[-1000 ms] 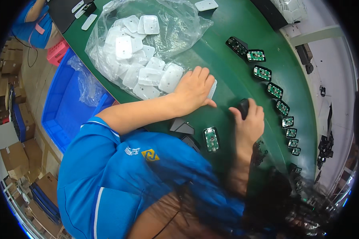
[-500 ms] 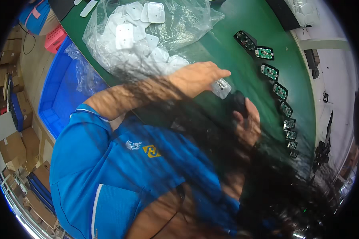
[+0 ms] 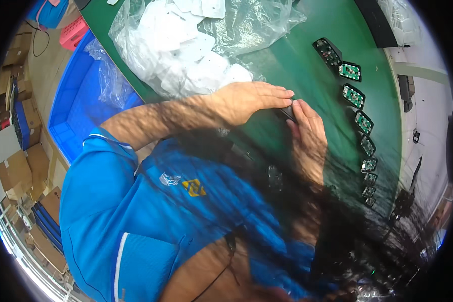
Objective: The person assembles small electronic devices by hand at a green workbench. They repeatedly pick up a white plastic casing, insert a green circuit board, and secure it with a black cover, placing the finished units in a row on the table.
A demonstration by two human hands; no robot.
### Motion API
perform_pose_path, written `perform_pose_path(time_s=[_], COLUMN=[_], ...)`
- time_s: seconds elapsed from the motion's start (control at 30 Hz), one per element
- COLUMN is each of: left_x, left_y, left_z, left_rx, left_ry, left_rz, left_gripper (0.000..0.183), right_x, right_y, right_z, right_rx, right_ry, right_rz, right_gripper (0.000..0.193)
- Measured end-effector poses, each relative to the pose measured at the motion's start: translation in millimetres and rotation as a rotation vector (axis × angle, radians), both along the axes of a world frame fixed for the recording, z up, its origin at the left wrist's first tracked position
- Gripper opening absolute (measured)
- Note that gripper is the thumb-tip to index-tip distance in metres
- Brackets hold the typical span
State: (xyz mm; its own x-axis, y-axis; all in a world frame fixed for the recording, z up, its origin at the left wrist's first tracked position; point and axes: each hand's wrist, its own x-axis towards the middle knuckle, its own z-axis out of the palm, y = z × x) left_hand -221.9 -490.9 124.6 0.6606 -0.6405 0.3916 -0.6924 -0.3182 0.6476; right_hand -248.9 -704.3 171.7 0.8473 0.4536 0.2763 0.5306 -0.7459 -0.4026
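Above the green table, my left hand point(image 3: 254, 102) and my right hand point(image 3: 309, 132) meet over a small black plastic casing point(image 3: 288, 111). The fingers of the left lie close together along its upper side. My right hand grips the casing from the right, its thumb near the lower edge. Most of the casing is covered by the fingers, and the white plate seen earlier is hidden. Beyond my left forearm lies a clear plastic bag point(image 3: 256, 32) with a heap of white plastic plates point(image 3: 199, 48).
Black casings with green circuit boards point(image 3: 354, 95) form a curved row along the table's right side. A blue bin point(image 3: 60, 113) and a pink basket point(image 3: 74, 33) stand left of the table point(image 3: 289, 60). Dark hair strands blur the lower middle and right.
My hands have come together; before, the left held a white plate apart from the black casing in my right. The casing has moved up and left, and the plate is out of sight.
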Motion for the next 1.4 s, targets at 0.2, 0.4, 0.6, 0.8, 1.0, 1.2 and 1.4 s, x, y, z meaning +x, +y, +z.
perform_pose_path(time_s=[0.2, 0.4, 0.6, 0.8, 1.0, 1.2, 1.4], left_x=[0.6, -3.4, 33.1, 97.7, 188.5, 225.6, 183.0], left_y=[-0.6, -15.7, -39.4, -50.4, -57.8, -39.9, -39.5], left_z=[7.0, 18.1, 20.6, 45.7, 42.7, -14.9, 35.8], left_rx=[0.143, 0.213, 0.143, -0.185, 0.025, 0.239, 0.455], left_ry=[-0.169, -0.307, -0.148, 0.532, 0.504, 0.262, 0.023], left_rz=[0.006, 0.086, 0.126, 0.423, 0.66, 0.769, 0.893], left_gripper=[0.053, 0.055, 0.036, 0.03, 0.04, 0.04, 0.04], right_x=[-9.2, 5.0, 30.2, 12.9, -22.9, -70.8, -109.1], right_y=[-2.9, -5.8, -26.9, -41.7, -64.6, -98.5, -122.2], right_z=[-15.6, 2.9, -0.5, 0.3, 4.2, 6.6, 11.1], right_rx=[-0.113, 0.198, 0.603, 0.754, 0.821, 0.875, 0.546], right_ry=[-0.12, 0.155, 0.483, 0.34, 0.341, 0.32, 0.24], right_rz=[-0.033, -0.068, -0.247, -0.428, -0.491, -0.636, -0.822], right_gripper=[0.042, 0.033, 0.027, 0.027, 0.022, 0.021, 0.021])
